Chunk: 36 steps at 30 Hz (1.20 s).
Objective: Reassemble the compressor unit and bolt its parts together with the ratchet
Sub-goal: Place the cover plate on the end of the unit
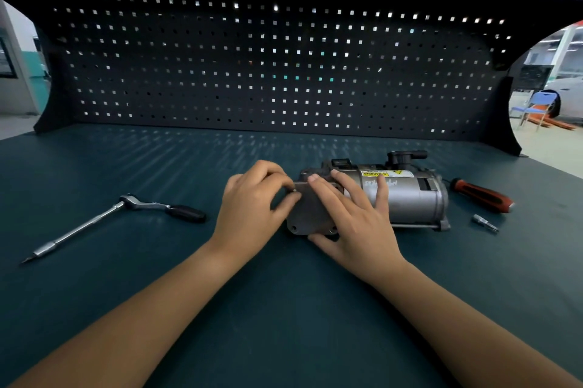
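Compressor (407,198): right of bench centre, cover (310,217) on.
Left hand (252,201): pinches bolt (294,190) at cover's corner.
Right hand (356,214): flat, steadying cover.
Ratchet (148,206): idle toward left edge — tightening not begun.

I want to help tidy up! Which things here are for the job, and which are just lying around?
For the job: compressor, end cover, bolt pinched by the left hand, right hand pressing the cover, ratchet.
Just lying about: screwdriver, small metal bit, blue chair.
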Available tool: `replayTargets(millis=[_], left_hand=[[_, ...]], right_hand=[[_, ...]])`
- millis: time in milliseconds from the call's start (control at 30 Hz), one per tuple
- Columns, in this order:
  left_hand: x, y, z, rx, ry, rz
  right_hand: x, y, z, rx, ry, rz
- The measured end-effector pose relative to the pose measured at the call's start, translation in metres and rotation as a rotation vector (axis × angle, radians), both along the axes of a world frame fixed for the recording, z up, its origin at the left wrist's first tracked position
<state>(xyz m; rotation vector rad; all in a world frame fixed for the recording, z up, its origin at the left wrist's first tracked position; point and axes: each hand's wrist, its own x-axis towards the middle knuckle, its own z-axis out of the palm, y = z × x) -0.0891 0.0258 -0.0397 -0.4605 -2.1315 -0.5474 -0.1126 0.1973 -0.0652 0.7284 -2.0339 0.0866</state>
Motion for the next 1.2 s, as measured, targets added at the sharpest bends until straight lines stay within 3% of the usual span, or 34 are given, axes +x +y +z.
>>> replayTargets(millis=[200, 367, 467, 567, 667, 733, 900, 1033, 1133, 1200], left_hand=[[0.001, 0.000, -0.004, -0.201, 0.036, 0.001], [0.001, -0.025, 0.004, -0.037, -0.114, -0.079], [-0.001, -0.047, 0.009, 0.101, -0.218, 0.012], [-0.003, -0.070, 0.015, 0.075, -0.546, 0.072], [0.001, -0.080, 0.019, -0.228, -0.960, 0.112], [0.004, -0.080, 0.020, -0.354, -1.048, 0.154], [0.010, -0.071, 0.021, -0.320, -1.079, 0.103], [0.010, -0.052, 0.012, -0.333, -0.923, 0.129], [0.006, -0.045, 0.007, -0.351, -0.735, 0.307], [0.004, -0.044, 0.003, -0.362, -0.727, 0.329]], right_hand=[[0.001, 0.000, -0.001, -0.018, -0.041, -0.009], [0.002, 0.001, 0.000, -0.030, -0.066, -0.048], [0.004, 0.002, 0.002, -0.038, -0.086, -0.080], [0.004, 0.004, 0.004, -0.043, -0.101, -0.084], [0.004, 0.007, 0.006, -0.006, -0.127, -0.093], [0.005, 0.009, 0.007, 0.013, -0.162, -0.087], [0.005, 0.010, 0.005, 0.059, -0.250, -0.080], [0.006, 0.009, 0.004, -0.004, -0.369, -0.042], [0.004, 0.008, 0.004, -0.061, -0.288, -0.030], [0.002, 0.007, 0.004, -0.088, -0.212, -0.023]])
